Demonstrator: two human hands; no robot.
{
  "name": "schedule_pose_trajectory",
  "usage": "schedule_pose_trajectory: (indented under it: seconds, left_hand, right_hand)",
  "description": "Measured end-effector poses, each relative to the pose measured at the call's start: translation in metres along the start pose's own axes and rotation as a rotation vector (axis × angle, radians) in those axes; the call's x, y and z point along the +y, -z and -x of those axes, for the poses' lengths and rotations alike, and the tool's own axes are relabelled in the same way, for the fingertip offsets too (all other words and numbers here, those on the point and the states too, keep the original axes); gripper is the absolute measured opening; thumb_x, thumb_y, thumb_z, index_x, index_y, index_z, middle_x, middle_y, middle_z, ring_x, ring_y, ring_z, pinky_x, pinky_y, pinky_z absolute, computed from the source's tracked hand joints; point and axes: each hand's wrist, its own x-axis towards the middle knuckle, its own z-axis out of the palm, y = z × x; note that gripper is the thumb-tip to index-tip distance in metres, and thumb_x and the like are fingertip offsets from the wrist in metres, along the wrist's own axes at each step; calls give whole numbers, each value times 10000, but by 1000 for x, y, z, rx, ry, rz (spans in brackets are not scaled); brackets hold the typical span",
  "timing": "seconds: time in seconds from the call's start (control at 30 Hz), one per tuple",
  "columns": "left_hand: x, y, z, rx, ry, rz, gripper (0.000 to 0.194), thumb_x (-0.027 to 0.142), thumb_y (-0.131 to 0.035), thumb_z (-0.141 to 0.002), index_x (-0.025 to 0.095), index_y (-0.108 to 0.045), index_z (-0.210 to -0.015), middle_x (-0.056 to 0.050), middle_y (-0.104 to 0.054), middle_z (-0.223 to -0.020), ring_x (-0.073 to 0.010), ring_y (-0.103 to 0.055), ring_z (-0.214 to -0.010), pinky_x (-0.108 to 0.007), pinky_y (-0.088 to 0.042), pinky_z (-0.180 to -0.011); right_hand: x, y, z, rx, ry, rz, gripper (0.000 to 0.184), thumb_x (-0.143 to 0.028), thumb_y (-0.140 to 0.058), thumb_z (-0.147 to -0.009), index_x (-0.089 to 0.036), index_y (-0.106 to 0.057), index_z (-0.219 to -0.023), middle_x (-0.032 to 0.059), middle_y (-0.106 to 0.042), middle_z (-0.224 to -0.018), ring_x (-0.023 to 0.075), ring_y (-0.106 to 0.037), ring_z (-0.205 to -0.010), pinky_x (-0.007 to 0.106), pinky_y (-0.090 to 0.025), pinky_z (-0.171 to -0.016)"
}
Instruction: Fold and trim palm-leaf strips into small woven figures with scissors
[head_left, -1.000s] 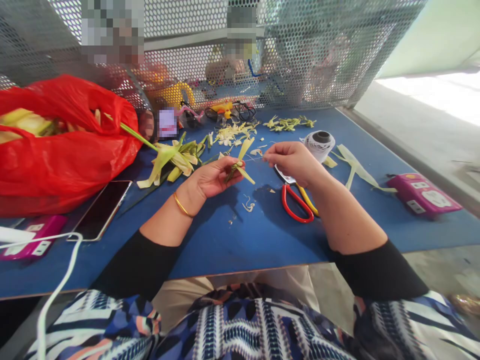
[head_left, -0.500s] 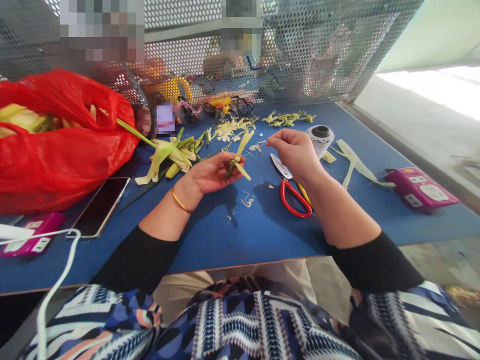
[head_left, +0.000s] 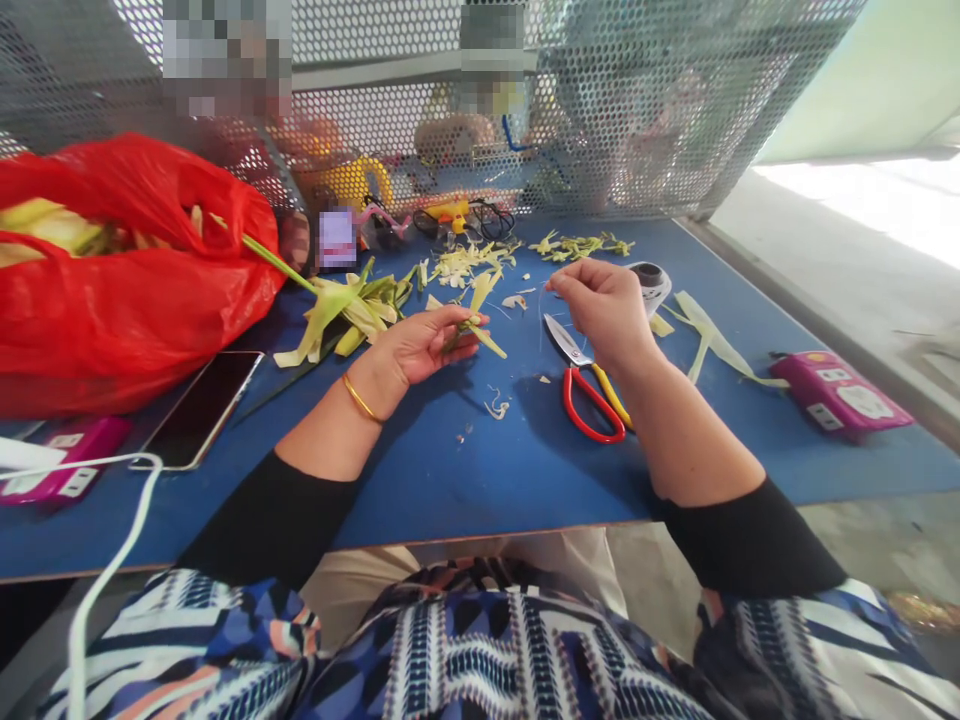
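Observation:
My left hand point(head_left: 424, 348) is closed around a small knotted piece of pale green husk point(head_left: 489, 338), whose strips stick out past the fingertips. To the right, my right hand point(head_left: 611, 308) pinches a fine, clear thread point(head_left: 541, 320) between thumb and forefinger; the thread curves down from the fingertips and is hard to follow. Just below that hand lies a pair of scissors point(head_left: 592, 405) with one red and one yellow handle, blades nearly together. Partly behind the right hand stands a white spool point(head_left: 656, 290) with a dark core.
At left are a red plastic bag point(head_left: 142, 330) of husks, a phone point(head_left: 202, 412) and a white cable point(head_left: 112, 575). Loose husks point(head_left: 352, 305) and small knotted pieces point(head_left: 577, 246) lie toward the perforated metal screen point(head_left: 630, 120). A magenta box point(head_left: 844, 395) sits at right on the blue table point(head_left: 450, 480).
My right hand has shifted slightly right, and the thread below its fingertips shows more clearly. My left hand has turned slightly with the husk piece still held. The whole view has moved a little.

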Motion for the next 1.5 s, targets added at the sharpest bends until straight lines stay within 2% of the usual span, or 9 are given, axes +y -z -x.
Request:
schedule_pose_trajectory:
  seconds: [0.17,0.33,0.6,0.8,1.0,1.13,1.27,1.37,1.5]
  left_hand:
    - [-16,-21,5,-70,23,105,88,156,-659,-842,121,-722,-792,-77,-771,-939,-117,-698,-717,-236,-584,-693]
    - [-22,-29,7,-130,54,119,138,141,-610,-875,122,-713,-784,-67,-765,-873,-118,-699,-704,-239,-575,-704]
    - [-18,-29,8,48,-87,39,95,166,-690,-800,147,-698,-708,7,-690,-677,-76,-637,-573,-219,-570,-665]
    - [-20,-26,6,151,-199,-106,112,224,-771,-701,146,-702,-659,-17,-706,-672,-90,-638,-570,-238,-570,-655]
    - [-21,-31,13,29,-181,-418,103,140,-765,-712,136,-699,-633,-26,-698,-613,-113,-647,-553,-243,-552,-617]
    - [-20,-33,22,-225,-163,-578,93,143,-796,-684,140,-721,-628,-37,-699,-611,-132,-640,-555,-275,-552,-624]
    - [-16,-33,29,-426,-149,-581,85,177,-809,-670,136,-741,-639,-55,-702,-620,-141,-632,-556,-280,-531,-618]
    - [-13,-32,31,-401,-204,-470,114,222,-826,-657,145,-743,-676,-52,-711,-651,-162,-658,-612,-301,-542,-670]
    - [-12,-31,25,-210,-316,-278,129,266,-800,-671,171,-721,-706,-18,-708,-683,-151,-666,-682,-298,-555,-734]
  right_hand:
    - [-4,-8,11,-166,-15,80,117,-203,-637,-749,-161,-646,-641,-32,-509,-561,95,-389,-565,262,-313,-549]
    - [-4,-12,15,-181,-5,70,122,-238,-627,-753,-167,-646,-656,-48,-488,-549,91,-371,-559,258,-311,-551]
    - [-4,-7,11,-88,98,221,144,-216,-632,-757,-176,-624,-619,-45,-474,-538,93,-355,-545,267,-273,-554]
    - [-8,0,16,-221,376,388,145,-228,-596,-824,-178,-640,-695,0,-586,-649,126,-485,-619,277,-349,-612]
    - [-11,4,20,-421,573,521,207,-231,-516,-898,-187,-684,-783,40,-630,-784,154,-555,-714,281,-370,-650]
    - [-11,4,16,-541,465,496,146,-184,-587,-834,-188,-677,-718,21,-625,-738,144,-533,-702,278,-356,-652]
    - [-9,11,8,-728,103,277,129,-235,-688,-765,-181,-670,-649,-24,-574,-580,109,-473,-583,266,-339,-582]
    - [-6,15,5,-768,-176,104,178,-297,-715,-744,-185,-659,-618,-41,-517,-508,81,-379,-480,253,-272,-487]
    - [-6,9,7,-608,-182,24,188,-298,-738,-715,-185,-630,-612,-62,-430,-474,78,-328,-482,257,-258,-487]
